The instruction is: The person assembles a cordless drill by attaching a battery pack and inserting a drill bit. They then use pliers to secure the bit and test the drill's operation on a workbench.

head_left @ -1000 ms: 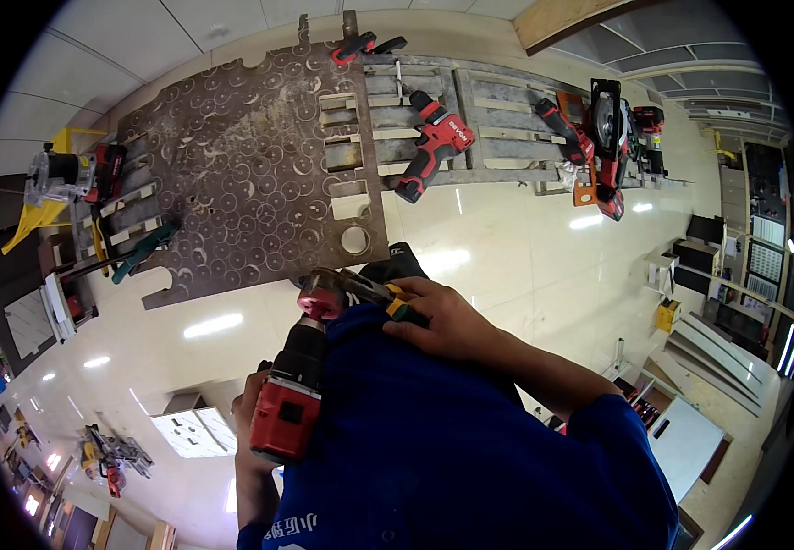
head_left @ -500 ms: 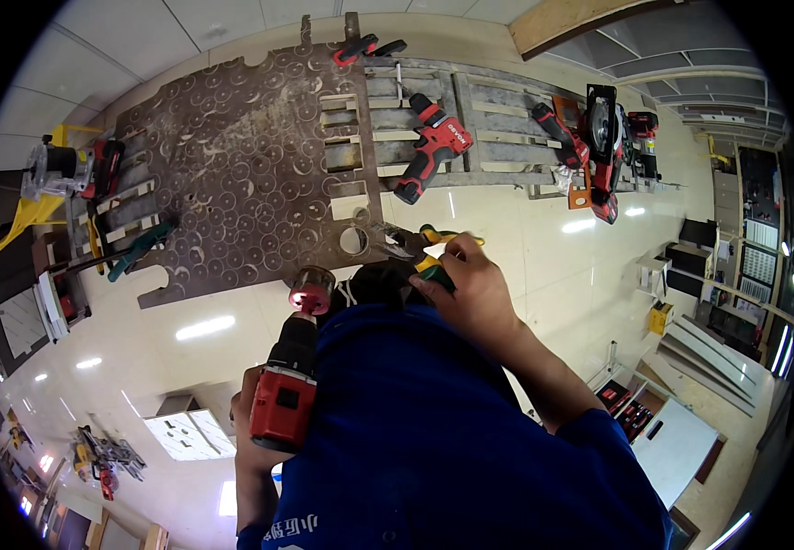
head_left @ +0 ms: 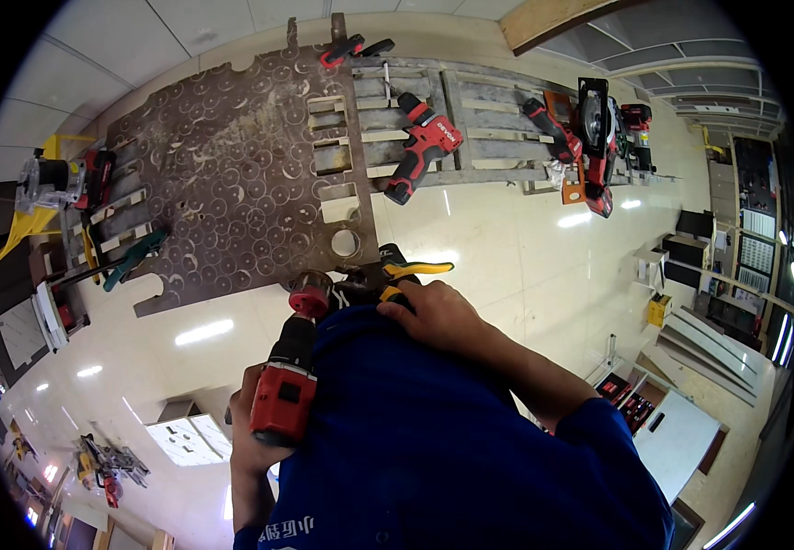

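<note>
My left hand [head_left: 248,426] is wrapped round the grip of a red and black cordless drill [head_left: 283,394] that points away from me. A round hole saw [head_left: 309,295] with a red base is fitted in its chuck. In my right hand [head_left: 443,316] is a pair of pliers [head_left: 420,267] with green and yellow handles, which stand apart. Their jaws lie near the hole saw's right side, but whether they touch it I cannot tell. Ahead is a brown board [head_left: 223,165] covered in circular cuts, with a round hole close to its near right edge.
Another red drill [head_left: 423,147] lies on the slatted pallet [head_left: 498,119]. A circular saw [head_left: 596,137] sits at the pallet's right end. At the left are a trim router [head_left: 53,183] and a green-handled tool [head_left: 136,259]. A white cabinet [head_left: 677,449] stands at the lower right.
My right hand has come left and nearer to me, turning the pliers so their jaws lie by the hole saw. The left hand and drill stay nearly still; the view has shifted slightly.
</note>
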`<state>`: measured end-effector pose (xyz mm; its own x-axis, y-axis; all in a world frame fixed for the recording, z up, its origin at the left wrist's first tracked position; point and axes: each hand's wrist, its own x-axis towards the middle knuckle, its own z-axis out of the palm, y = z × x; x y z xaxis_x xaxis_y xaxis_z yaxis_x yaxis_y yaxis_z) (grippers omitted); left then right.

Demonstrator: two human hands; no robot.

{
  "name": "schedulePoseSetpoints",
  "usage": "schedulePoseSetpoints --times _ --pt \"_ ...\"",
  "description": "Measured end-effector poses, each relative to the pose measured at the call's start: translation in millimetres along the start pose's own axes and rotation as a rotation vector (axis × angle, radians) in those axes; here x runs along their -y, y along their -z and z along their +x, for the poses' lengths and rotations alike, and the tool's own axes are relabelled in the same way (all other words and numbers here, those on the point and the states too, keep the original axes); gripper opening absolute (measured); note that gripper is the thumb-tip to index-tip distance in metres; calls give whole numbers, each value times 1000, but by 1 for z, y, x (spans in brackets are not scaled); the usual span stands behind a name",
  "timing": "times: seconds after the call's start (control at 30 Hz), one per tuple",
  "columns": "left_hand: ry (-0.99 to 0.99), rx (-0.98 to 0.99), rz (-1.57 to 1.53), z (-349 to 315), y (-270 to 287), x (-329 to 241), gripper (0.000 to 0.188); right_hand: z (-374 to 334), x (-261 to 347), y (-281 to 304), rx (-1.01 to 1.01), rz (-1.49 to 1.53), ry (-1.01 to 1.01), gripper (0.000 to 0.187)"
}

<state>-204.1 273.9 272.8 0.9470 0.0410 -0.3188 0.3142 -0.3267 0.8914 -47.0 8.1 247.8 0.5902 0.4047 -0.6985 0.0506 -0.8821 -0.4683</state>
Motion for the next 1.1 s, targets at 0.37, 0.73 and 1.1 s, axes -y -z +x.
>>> schedulePoseSetpoints --times 0.37,0.73,1.1 --pt "66 85 -32 9 -1 -3 59 5 -9 -11 -40 36 46 58" --pt "69 52 -51 5 -4 -4 58 7 -16 -16 1 55 50 57" --pt "71 68 -29 3 -6 1 57 5 -16 -15 12 71 29 58"
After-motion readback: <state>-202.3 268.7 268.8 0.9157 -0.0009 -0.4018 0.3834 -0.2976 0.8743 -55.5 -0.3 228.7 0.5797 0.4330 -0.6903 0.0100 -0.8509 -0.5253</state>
